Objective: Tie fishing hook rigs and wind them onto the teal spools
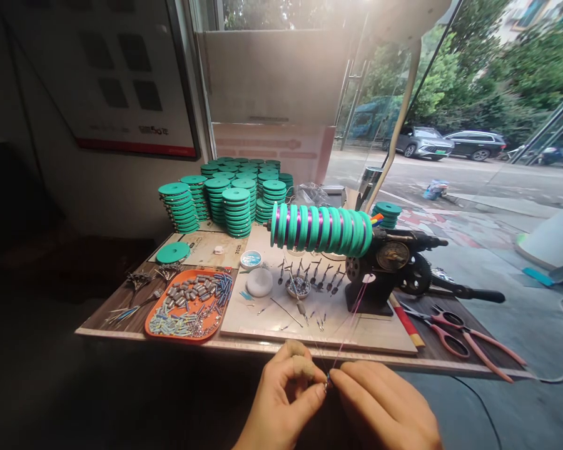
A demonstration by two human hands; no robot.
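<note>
My left hand (288, 394) and my right hand (385, 406) meet below the table's front edge, fingertips pinched together on a thin purple fishing line (349, 325). The line runs up to a black winding machine (387, 265) carrying a row of green spools (321, 228) wound with purple line. A tiny part sits where my fingers meet; I cannot make it out. My left thumb wears a tan finger cover.
An orange tray (190, 305) of small metal sleeves and tubes lies at left. Stacks of green spools (225, 197) stand behind. Floats and hooks (309, 278) lie on the pale board (380, 334). Red-handled scissors and pliers (455, 334) rest at right.
</note>
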